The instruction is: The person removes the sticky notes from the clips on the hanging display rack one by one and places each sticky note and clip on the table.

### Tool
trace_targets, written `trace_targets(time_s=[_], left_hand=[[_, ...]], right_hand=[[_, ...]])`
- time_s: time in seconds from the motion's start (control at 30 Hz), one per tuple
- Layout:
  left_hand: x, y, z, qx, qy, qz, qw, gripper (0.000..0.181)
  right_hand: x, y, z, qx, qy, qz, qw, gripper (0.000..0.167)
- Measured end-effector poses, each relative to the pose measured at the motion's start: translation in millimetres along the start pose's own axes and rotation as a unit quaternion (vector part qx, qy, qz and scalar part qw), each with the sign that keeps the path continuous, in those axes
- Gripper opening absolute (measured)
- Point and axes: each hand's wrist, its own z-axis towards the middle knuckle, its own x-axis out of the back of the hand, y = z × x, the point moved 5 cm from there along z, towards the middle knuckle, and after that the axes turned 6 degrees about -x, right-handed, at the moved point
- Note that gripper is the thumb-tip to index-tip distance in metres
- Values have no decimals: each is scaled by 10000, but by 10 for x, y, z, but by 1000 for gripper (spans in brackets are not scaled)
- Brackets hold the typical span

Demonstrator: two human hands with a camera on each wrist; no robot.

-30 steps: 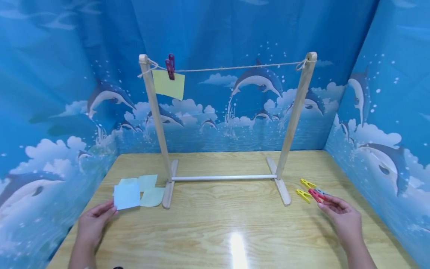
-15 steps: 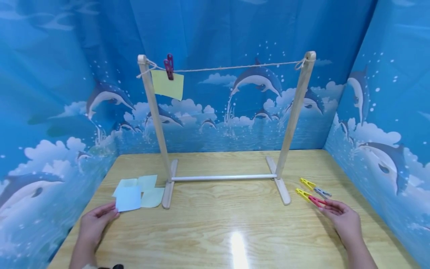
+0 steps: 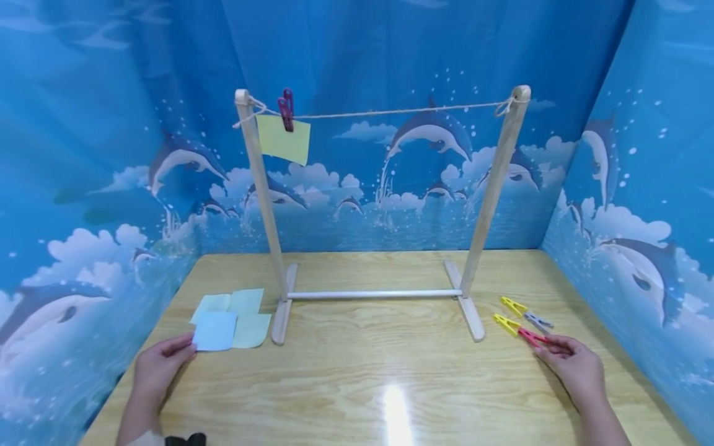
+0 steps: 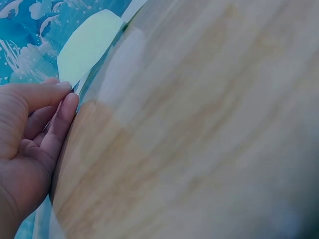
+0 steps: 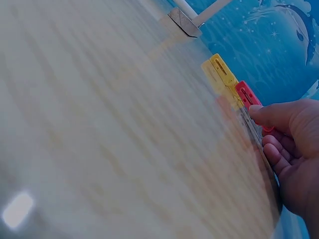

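Note:
At the left of the table my left hand pinches the near-left corner of a light blue paper square. In the left wrist view, the thumb and a finger meet at the paper's edge. Pale green paper pieces lie around the blue one. On the right, my right hand pinches the rear end of a red clothespin, low at the tabletop. Two yellow clothespins and a grey clothespin lie beside it. The right wrist view shows the thumb on the red clothespin.
Between the hands stands a wooden frame with a string tied across its posts. From the string's left end hangs a yellow paper, held by a dark red clothespin. A dolphin-print curtain surrounds the table.
The blue paper has come down a little beside the green pieces, still in my left hand. My right hand has lowered the red clothespin to the table, behind a yellow one.

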Motion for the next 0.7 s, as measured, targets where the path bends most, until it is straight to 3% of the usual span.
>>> trace_targets(time_s=[0.23,0.4,0.6,0.7], left_hand=[[-13,22,8,-151,266,245,9992,44],[19,46,-29,-264,501,132,9983,44],[56,56,-78,-274,814,-694,9939,42],[63,51,-81,-283,814,-1043,9908,39]], right_hand=[[-13,-11,32,25,40,-291,9996,48],[-28,-36,20,173,120,-262,9994,48],[-19,-35,0,118,64,-181,9997,55],[-3,-50,-10,56,19,-55,10000,55]])
